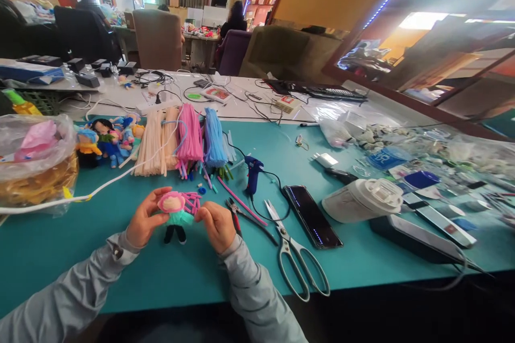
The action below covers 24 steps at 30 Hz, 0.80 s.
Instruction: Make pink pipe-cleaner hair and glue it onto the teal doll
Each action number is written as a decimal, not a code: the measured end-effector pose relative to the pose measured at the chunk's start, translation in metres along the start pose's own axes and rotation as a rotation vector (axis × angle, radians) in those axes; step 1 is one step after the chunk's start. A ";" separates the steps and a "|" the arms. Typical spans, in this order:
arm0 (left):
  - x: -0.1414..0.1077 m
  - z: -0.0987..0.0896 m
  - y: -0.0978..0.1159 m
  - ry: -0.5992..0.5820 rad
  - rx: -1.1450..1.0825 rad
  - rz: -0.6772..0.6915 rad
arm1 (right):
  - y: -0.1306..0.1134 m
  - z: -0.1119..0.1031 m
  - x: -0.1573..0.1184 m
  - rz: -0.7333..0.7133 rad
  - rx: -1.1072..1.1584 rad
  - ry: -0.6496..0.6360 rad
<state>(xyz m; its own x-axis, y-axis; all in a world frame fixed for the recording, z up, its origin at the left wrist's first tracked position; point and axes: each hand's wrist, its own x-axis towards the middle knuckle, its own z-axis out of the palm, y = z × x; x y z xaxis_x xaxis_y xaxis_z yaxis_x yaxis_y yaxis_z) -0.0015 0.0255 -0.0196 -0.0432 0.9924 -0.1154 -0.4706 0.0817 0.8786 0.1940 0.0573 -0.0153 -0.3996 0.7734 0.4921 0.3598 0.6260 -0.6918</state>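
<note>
Between my hands, above the green mat, is a small pipe-cleaner doll (177, 217) with a pink-rimmed head, a mint-green body and dark legs. My left hand (145, 218) pinches the doll's head from the left side. On the other side, my right hand (217, 225) has its fingers closed at the ends of the pink strands (193, 202) that stick out from the head. Just right of that hand lie pliers (234, 215) with red and black handles, a loose pink pipe cleaner (241, 201) and large scissors (295, 254) with their blades slightly apart.
Bundles of peach (151, 144), pink (190, 134) and blue pipe cleaners (215, 136) stand behind my hands. A blue glue gun (252, 174), a phone (314, 217) and a white lidded cup (362, 199) are to the right. Finished dolls (108, 139) and a bag-lined basket (38, 171) sit left; a white cable (120, 176) crosses there.
</note>
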 end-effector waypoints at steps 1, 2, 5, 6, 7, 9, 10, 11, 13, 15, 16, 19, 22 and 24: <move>-0.001 0.000 0.000 0.006 0.028 0.017 | 0.001 0.001 0.000 0.005 0.000 -0.012; -0.001 -0.001 0.001 0.010 0.056 0.033 | 0.001 0.001 0.000 0.021 0.015 -0.024; -0.002 -0.003 0.000 0.009 0.120 0.077 | 0.002 0.004 0.000 0.107 0.118 -0.067; -0.003 -0.003 -0.001 -0.002 0.136 0.080 | 0.002 0.006 0.000 0.134 0.154 -0.087; -0.003 -0.004 -0.001 -0.020 0.148 0.078 | 0.002 0.007 0.001 0.149 0.182 -0.103; -0.004 -0.005 -0.002 -0.062 0.159 0.066 | 0.002 0.009 0.001 0.143 0.211 -0.126; -0.004 -0.005 -0.003 -0.082 0.157 0.062 | 0.003 0.009 0.001 0.131 0.220 -0.132; -0.005 -0.005 -0.003 -0.099 0.152 0.064 | 0.003 0.009 0.002 0.119 0.228 -0.134; -0.006 -0.005 -0.002 -0.134 0.129 0.082 | 0.003 0.009 0.003 0.108 0.247 -0.126; -0.008 -0.005 -0.001 -0.187 0.095 0.100 | 0.003 0.007 0.004 0.109 0.280 -0.116; -0.009 -0.005 0.000 -0.216 0.079 0.103 | 0.003 0.006 0.004 0.107 0.300 -0.117; -0.012 -0.005 0.004 -0.292 0.025 0.079 | 0.002 0.004 0.005 0.106 0.360 -0.146; -0.015 -0.006 0.006 -0.345 -0.015 0.029 | 0.000 0.003 0.005 0.139 0.407 -0.186; -0.016 -0.007 0.007 -0.359 0.007 0.002 | -0.001 0.003 0.005 0.164 0.428 -0.210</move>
<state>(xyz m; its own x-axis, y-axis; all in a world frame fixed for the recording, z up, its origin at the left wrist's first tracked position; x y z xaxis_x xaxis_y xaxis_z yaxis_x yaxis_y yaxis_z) -0.0099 0.0091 -0.0146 0.2690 0.9616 0.0550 -0.4646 0.0795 0.8820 0.1897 0.0601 -0.0138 -0.5434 0.7940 0.2726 0.0713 0.3672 -0.9274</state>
